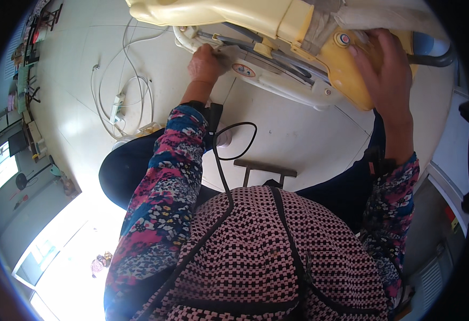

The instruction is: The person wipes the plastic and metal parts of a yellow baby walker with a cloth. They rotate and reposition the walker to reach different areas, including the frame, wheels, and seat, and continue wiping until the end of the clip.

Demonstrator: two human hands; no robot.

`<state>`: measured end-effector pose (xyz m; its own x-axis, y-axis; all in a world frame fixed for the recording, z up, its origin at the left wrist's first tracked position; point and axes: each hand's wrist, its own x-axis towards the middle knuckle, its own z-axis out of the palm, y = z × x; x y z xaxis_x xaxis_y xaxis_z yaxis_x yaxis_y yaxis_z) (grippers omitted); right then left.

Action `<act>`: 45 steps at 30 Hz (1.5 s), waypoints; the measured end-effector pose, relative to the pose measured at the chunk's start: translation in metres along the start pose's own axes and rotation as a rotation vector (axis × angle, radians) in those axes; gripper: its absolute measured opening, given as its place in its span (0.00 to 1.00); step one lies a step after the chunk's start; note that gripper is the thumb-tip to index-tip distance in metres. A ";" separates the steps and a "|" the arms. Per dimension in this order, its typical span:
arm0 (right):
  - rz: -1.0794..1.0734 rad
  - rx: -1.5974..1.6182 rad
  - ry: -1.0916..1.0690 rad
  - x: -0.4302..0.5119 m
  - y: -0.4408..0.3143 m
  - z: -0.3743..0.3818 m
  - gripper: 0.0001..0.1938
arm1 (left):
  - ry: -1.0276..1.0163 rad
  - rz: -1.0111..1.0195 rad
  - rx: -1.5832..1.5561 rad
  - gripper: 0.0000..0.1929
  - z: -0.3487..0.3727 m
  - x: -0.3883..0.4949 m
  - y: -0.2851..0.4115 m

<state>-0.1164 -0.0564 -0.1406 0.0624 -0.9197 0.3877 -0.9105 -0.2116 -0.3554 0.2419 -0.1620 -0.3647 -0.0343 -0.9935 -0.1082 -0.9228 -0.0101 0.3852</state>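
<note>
A yellow and white plastic frame with grey metal tubes, probably a piece of child's furniture (218,12), stands before me at the top of the view. My left hand (205,66) grips a crumpled greyish cloth (229,55) against its curved white rail (274,82), just left of an oval sticker (243,70). My right hand (390,68) grips the yellow side part (350,76), thumb beside a round cap (342,39). Worn translucent sheeting or tape (318,30) wraps the frame near that hand. Part of the right fingers is hidden behind the yellow plastic.
A power strip (117,108) and looped white cables (138,80) lie on the tiled floor (78,76) to the left. A small wooden stool (264,166) stands between my legs. A black cable (222,168) hangs from my head-worn gear past my left forearm. Furniture lines the far left wall.
</note>
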 end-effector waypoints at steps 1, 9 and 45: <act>0.026 -0.014 -0.021 -0.001 0.001 0.001 0.21 | 0.061 -0.041 -0.002 0.11 -0.003 -0.001 0.000; 0.036 0.033 -0.005 0.002 0.000 0.005 0.17 | 0.153 -0.009 -0.037 0.10 0.033 -0.044 0.034; 0.036 -0.116 -0.054 0.019 -0.038 0.005 0.32 | 0.012 0.739 0.083 0.12 0.069 -0.075 0.004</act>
<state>-0.0786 -0.0670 -0.1237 0.0483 -0.9431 0.3290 -0.9536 -0.1416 -0.2658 0.2143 -0.0794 -0.4187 -0.6538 -0.7391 0.1620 -0.6868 0.6695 0.2830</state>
